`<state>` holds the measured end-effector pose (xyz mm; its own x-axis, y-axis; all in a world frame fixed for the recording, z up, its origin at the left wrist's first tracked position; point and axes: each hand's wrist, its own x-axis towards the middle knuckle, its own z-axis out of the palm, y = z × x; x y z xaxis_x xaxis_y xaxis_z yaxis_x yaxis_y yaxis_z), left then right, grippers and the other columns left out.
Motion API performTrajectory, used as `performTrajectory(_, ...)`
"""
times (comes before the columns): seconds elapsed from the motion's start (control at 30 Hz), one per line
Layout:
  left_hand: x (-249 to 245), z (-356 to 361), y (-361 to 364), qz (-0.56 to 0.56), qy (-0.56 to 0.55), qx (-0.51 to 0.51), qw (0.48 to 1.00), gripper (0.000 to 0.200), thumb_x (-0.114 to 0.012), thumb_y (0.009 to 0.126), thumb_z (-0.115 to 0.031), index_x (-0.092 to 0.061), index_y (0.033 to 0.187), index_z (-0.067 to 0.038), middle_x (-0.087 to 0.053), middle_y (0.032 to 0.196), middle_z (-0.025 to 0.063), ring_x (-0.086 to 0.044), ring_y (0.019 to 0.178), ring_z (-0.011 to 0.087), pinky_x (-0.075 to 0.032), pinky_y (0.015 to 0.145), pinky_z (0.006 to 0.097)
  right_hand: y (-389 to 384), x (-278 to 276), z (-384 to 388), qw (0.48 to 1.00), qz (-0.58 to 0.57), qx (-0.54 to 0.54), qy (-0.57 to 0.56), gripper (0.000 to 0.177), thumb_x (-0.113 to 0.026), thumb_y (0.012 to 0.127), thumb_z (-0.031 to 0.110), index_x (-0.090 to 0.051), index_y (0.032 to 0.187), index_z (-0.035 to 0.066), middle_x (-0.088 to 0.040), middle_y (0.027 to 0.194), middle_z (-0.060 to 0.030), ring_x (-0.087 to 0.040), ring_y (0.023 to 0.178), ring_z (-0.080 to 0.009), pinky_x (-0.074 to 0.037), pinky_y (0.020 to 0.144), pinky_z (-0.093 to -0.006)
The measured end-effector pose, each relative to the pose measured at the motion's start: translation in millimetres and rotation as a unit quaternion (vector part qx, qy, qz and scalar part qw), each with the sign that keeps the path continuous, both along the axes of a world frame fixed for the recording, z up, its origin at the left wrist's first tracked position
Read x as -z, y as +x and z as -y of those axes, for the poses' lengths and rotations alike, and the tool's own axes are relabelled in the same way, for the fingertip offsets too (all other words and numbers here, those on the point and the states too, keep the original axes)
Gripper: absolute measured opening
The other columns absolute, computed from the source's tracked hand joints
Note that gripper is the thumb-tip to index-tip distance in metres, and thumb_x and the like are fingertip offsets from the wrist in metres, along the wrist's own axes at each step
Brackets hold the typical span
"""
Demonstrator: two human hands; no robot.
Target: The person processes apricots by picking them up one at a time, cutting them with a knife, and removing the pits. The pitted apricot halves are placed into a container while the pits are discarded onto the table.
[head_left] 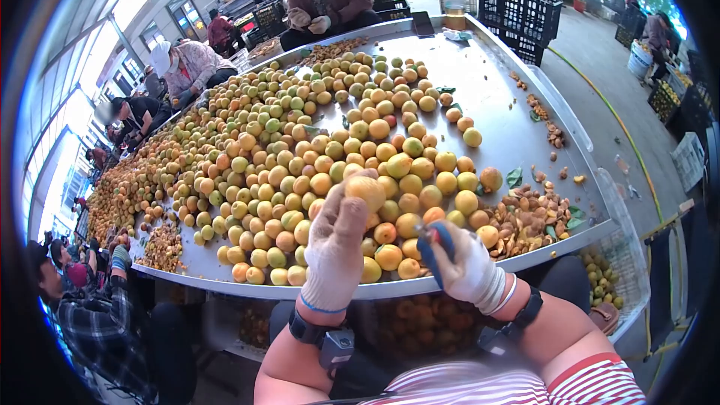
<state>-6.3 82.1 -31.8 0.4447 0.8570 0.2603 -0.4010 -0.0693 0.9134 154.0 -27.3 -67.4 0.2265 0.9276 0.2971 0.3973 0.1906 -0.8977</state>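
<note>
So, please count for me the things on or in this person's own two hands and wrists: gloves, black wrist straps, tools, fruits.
White gloves: 2
Black wrist straps: 2
Blue-handled tool: 1
Held fruit: 1
Total: 6

Fruit (255, 157) lies on the table (480, 75), crates (517, 19) beyond its far end

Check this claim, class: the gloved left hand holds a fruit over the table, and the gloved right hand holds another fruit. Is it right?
Not quite: the head view shows the gloved right hand holding a blue-handled tool, not another fruit. The gloved left hand does hold a fruit over the table.
</note>
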Motion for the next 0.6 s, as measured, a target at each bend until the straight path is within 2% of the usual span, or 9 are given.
performTrajectory(0.07,-2,9,1,-0.078,0.047,0.035,0.995,0.052,-0.063,0.102,-0.031,-0.052,0.140,0.003,-0.061,0.128,0.0069,-0.057,0.118,0.0137,-0.044,0.102,0.0285,4,10,-3,0.983,-0.185,0.003,-0.011,0.020,-0.060,0.100,0.015,-0.061,0.115,0.001,-0.067,0.080,-0.0108,-0.066,0.074,-0.0208,-0.052,0.068,-0.0324)
performTrajectory(0.1,0,14,5,-0.092,0.071,0.043,0.992,0.051,-0.062,0.102,-0.031,-0.054,0.138,0.003,-0.062,0.128,0.0096,-0.059,0.116,0.0166,-0.045,0.101,0.0303,4,-1,-3,0.967,-0.254,0.000,-0.026,0.022,-0.060,0.101,0.016,-0.061,0.116,0.001,-0.067,0.084,-0.0070,-0.063,0.076,-0.0131,-0.051,0.070,-0.0294)
performTrajectory(0.2,12,20,13,-0.202,0.303,0.013,0.931,0.047,-0.060,0.101,-0.031,-0.055,0.133,0.004,-0.067,0.111,0.0201,-0.065,0.106,0.0318,-0.049,0.093,0.0369,1,-8,-2,0.950,-0.310,0.017,0.016,0.024,-0.062,0.102,0.017,-0.059,0.119,0.000,-0.065,0.094,-0.0026,-0.055,0.083,-0.0064,-0.048,0.074,-0.0239)
performTrajectory(0.23,21,26,19,-0.173,0.306,-0.002,0.936,0.045,-0.060,0.101,-0.031,-0.056,0.130,0.003,-0.068,0.105,0.0219,-0.066,0.095,0.0377,-0.052,0.086,0.0404,0,-4,-4,0.959,-0.277,0.025,0.062,0.023,-0.062,0.102,0.017,-0.059,0.119,0.001,-0.065,0.089,-0.0012,-0.055,0.079,-0.0065,-0.048,0.070,-0.0236)
performTrajectory(0.3,12,33,24,-0.234,0.401,-0.036,0.885,0.042,-0.057,0.101,-0.031,-0.057,0.126,0.003,-0.068,0.099,0.0218,-0.067,0.087,0.0408,-0.053,0.082,0.0418,-2,-6,0,0.958,-0.284,0.016,0.040,0.023,-0.063,0.101,0.018,-0.060,0.117,0.002,-0.066,0.084,-0.0003,-0.057,0.075,-0.0070,-0.050,0.067,-0.0254)
performTrajectory(0.37,8,41,24,-0.277,0.382,-0.032,0.881,0.038,-0.055,0.101,-0.028,-0.057,0.123,0.002,-0.068,0.094,0.0209,-0.068,0.086,0.0421,-0.054,0.080,0.0422,-4,7,-2,0.977,-0.186,0.081,0.066,0.023,-0.066,0.098,0.022,-0.061,0.109,0.003,-0.069,0.077,-0.0120,-0.071,0.070,-0.0250,-0.054,0.064,-0.0357)
performTrajectory(0.47,21,50,30,-0.247,0.275,-0.019,0.929,0.036,-0.046,0.105,-0.029,-0.058,0.122,0.001,-0.068,0.090,0.0144,-0.068,0.076,0.0266,-0.054,0.071,0.0348,-5,10,-1,0.981,-0.147,0.112,0.059,0.020,-0.067,0.096,0.023,-0.060,0.102,0.005,-0.068,0.074,-0.0167,-0.070,0.070,-0.0361,-0.054,0.061,-0.0407)
performTrajectory(0.53,24,53,34,-0.238,0.266,-0.021,0.934,0.037,-0.043,0.107,-0.031,-0.059,0.121,-0.001,-0.067,0.089,0.0108,-0.066,0.073,0.0204,-0.054,0.068,0.0315,-5,4,1,0.981,-0.102,0.140,0.089,0.018,-0.068,0.093,0.021,-0.061,0.098,0.005,-0.067,0.074,-0.0161,-0.070,0.068,-0.0366,-0.054,0.059,-0.0422)
performTrajectory(0.6,17,61,33,-0.231,0.149,0.016,0.961,0.036,-0.040,0.109,-0.032,-0.058,0.120,-0.003,-0.064,0.090,0.0034,-0.061,0.073,0.0112,-0.051,0.066,0.0254,-3,10,0,0.981,-0.087,0.144,0.101,0.018,-0.069,0.092,0.020,-0.061,0.097,0.005,-0.067,0.073,-0.0159,-0.069,0.067,-0.0367,-0.054,0.058,-0.0424)
